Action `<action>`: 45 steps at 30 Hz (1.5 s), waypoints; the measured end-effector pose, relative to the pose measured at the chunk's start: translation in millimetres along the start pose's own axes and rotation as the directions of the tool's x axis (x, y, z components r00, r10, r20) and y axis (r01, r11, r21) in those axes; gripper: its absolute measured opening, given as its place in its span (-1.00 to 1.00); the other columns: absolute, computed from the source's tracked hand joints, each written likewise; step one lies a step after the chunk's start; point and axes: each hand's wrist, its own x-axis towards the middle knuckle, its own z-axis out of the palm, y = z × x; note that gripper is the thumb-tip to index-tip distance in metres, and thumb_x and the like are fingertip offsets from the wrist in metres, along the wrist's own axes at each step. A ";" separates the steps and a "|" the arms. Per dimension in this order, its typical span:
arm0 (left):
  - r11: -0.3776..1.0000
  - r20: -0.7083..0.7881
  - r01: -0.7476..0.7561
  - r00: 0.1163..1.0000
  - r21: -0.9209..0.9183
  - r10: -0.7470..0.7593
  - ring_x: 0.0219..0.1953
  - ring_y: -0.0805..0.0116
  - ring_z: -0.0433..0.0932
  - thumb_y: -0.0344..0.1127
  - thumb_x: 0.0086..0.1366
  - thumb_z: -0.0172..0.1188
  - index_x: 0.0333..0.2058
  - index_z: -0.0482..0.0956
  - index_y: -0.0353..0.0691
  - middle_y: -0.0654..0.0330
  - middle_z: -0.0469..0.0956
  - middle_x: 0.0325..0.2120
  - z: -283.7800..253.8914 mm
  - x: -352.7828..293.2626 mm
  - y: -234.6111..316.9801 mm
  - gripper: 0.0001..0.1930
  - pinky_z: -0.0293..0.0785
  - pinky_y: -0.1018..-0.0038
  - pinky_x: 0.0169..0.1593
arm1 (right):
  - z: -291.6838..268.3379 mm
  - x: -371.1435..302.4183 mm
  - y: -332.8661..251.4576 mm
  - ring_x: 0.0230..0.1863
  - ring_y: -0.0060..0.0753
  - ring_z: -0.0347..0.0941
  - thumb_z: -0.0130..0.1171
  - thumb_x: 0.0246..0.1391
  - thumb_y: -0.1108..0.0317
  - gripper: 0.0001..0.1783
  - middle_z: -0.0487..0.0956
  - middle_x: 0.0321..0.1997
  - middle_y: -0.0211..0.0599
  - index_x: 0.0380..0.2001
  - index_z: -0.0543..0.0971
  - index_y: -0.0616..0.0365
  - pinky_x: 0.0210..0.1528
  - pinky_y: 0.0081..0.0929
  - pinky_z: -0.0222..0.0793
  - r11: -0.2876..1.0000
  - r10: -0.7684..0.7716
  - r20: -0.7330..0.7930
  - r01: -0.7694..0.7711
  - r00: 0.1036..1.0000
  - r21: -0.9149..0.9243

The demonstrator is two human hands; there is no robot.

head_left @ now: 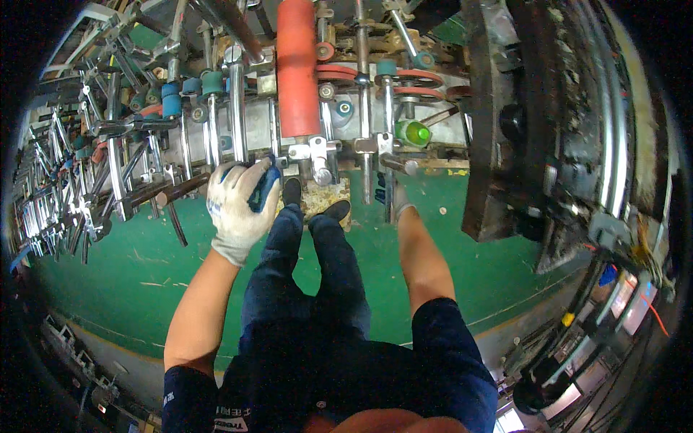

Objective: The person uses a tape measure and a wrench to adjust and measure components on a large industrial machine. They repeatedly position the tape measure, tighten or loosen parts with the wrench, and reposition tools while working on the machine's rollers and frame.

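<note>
1. Here my left hand [238,206], in a white work glove, has its fingers wrapped around a blue tool [264,189] at the front edge of the machine [253,130].
2. The blue tool sits just below the red roller [297,68] and beside the upright steel rods [237,108].
3. My right hand [399,202] reaches up to a steel rod [390,195] near the green cap [416,133]; whether those fingers grip it I cannot tell.
4. My shoes [291,191] stand on the green floor [130,267].
</note>
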 end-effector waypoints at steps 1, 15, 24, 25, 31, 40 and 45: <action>1.000 -0.008 -0.003 1.000 0.000 0.003 -0.22 0.04 0.56 -0.39 0.10 0.41 -0.06 0.69 -0.21 0.08 0.63 -0.35 0.3 -1.1 -0.4 -0.62 0.46 0.15 0.04 | 2.7 7.6 -3.1 -0.40 -0.32 0.55 0.15 0.34 0.08 -0.67 0.64 -0.35 -0.35 -0.10 0.63 0.11 -0.42 -0.35 0.47 1.000 0.008 -0.005 -0.008 1.000 -0.022; 0.998 -0.003 -0.052 0.999 0.046 0.052 -0.30 0.06 0.54 -0.41 0.01 0.43 -0.07 0.69 -0.24 0.13 0.58 -0.40 4.4 -0.1 -6.8 -0.57 0.44 0.18 -0.01 | 1.2 49.2 -24.0 -0.39 -0.20 0.58 0.18 0.28 -0.01 -0.58 0.67 -0.32 -0.27 -0.09 0.65 0.14 -0.42 -0.22 0.50 0.990 -0.025 -0.024 0.021 0.999 -0.141; 0.998 -0.011 -0.030 0.999 0.061 0.031 -0.25 0.06 0.55 -0.33 0.09 0.42 -0.08 0.68 -0.17 0.12 0.58 -0.39 4.3 0.1 -0.8 -0.63 0.43 0.12 0.06 | -9.1 -63.4 -5.8 -0.38 -0.23 0.56 0.16 0.27 0.05 -0.59 0.68 -0.30 -0.22 -0.12 0.64 0.22 -0.34 -0.18 0.49 0.851 -0.197 -0.097 0.121 0.976 -0.511; 0.992 -0.068 -0.025 0.997 0.127 0.034 -0.21 -0.03 0.54 -0.27 0.05 0.43 -0.12 0.72 -0.12 0.11 0.58 -0.42 4.4 -9.7 -2.6 -0.63 0.48 0.11 -0.06 | -2.7 -95.6 -14.7 -0.37 -0.32 0.52 0.13 0.31 0.17 -0.65 0.68 -0.29 -0.23 -0.15 0.61 0.29 -0.26 -0.20 0.46 0.730 -0.234 -0.146 0.075 0.961 -0.679; 0.996 0.151 0.038 0.987 0.084 -0.050 0.10 -0.11 0.45 -0.19 0.12 0.40 0.06 0.61 -0.14 0.01 0.60 -0.11 -8.2 -10.5 15.3 -0.50 0.29 0.00 0.28 | -61.2 -224.0 88.1 -0.47 -0.50 0.45 0.21 0.26 0.30 -0.76 0.54 -0.45 -0.40 -0.13 0.59 0.25 -0.44 -0.46 0.39 0.968 -0.235 -0.111 0.221 0.966 -0.121; 0.894 0.848 0.115 0.389 -0.434 0.361 0.05 -0.01 0.61 0.07 0.39 0.23 0.15 0.55 -0.19 -0.06 0.63 0.01 -45.3 -37.1 149.7 -0.47 0.47 0.24 0.22 | -65.5 -461.6 56.2 -0.45 -0.53 0.50 0.27 0.14 0.44 -0.77 0.63 -0.39 -0.31 -0.15 0.62 0.30 -0.40 -0.52 0.44 0.866 -0.372 0.004 0.349 0.928 -0.358; 0.690 0.710 0.278 0.516 -0.669 0.480 0.03 0.15 0.56 -0.05 0.51 0.09 0.18 0.45 -0.35 -0.03 0.59 0.06 -15.8 -42.3 183.9 -0.51 0.45 0.33 0.18 | -20.9 -494.9 -55.7 -0.30 -0.29 0.55 0.37 -0.04 0.26 -0.60 0.62 -0.30 -0.20 -0.10 0.63 0.17 -0.14 -0.28 0.49 0.628 -0.547 0.302 0.621 0.781 -0.469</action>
